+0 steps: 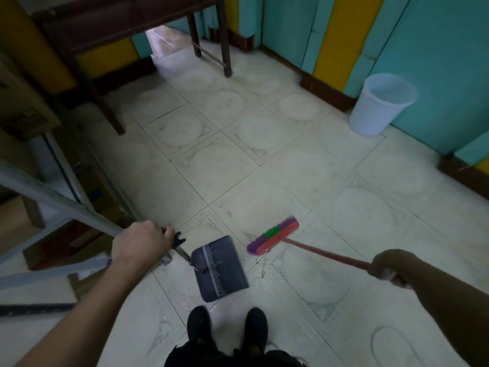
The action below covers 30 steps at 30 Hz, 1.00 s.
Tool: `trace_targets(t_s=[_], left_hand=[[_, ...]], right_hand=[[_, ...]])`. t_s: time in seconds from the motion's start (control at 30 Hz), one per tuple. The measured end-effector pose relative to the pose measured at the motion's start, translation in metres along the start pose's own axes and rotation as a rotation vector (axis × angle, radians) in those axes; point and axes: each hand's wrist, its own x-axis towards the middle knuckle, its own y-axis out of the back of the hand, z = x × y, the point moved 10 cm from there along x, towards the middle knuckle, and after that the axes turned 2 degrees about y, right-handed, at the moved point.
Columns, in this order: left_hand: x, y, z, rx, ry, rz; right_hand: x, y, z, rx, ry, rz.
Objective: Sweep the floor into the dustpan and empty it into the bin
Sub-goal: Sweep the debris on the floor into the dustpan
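Note:
A dark dustpan (pixel 221 268) with a comb-like ridge rests on the pale tiled floor just ahead of my black shoes. My left hand (pixel 140 242) is closed around the top of its long handle. To the right of the pan, a broom head (pixel 275 235) with purple and green bristles on a red block touches the floor. Its red stick (pixel 328 254) runs back into my right hand (pixel 387 266), which grips it. A white plastic bin (pixel 381 104) stands against the teal wall at the right. Small specks of dirt lie between pan and broom.
A dark wooden table (pixel 206 46) stands at the back, its legs on the tiles. Shelving with cardboard boxes (pixel 34 207) lines the left side. Dark skirting (pixel 325 88) runs under teal and yellow walls. Open tiled floor lies between me and the bin.

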Motion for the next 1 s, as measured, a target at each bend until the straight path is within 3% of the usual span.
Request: trace_targets(t_s=[0.2, 0.4, 0.67, 0.83, 1.0], left_hand=[[0.003, -0.034, 0.012, -0.064, -0.003, -0.067], [0.002, -0.047, 0.023, -0.028, -0.023, -0.075], [-0.003, -0.061, 0.020, 0.081, -0.021, -0.084], [-0.002, -0.067, 0.017, 0.063, 0.004, -0.106], [0.006, -0.066, 0.020, 0.006, 0.015, -0.100]], right_hand=[[-0.002, -0.003, 0.027, 0.163, -0.014, -0.140], [0.011, 0.004, 0.025, 0.387, 0.057, -0.068], [0.062, 0.011, -0.073, 0.658, 0.247, -0.063], [0.080, -0.036, -0.108, 0.599, 0.202, -0.182], [0.059, -0.092, -0.080, 0.457, 0.083, -0.251]])
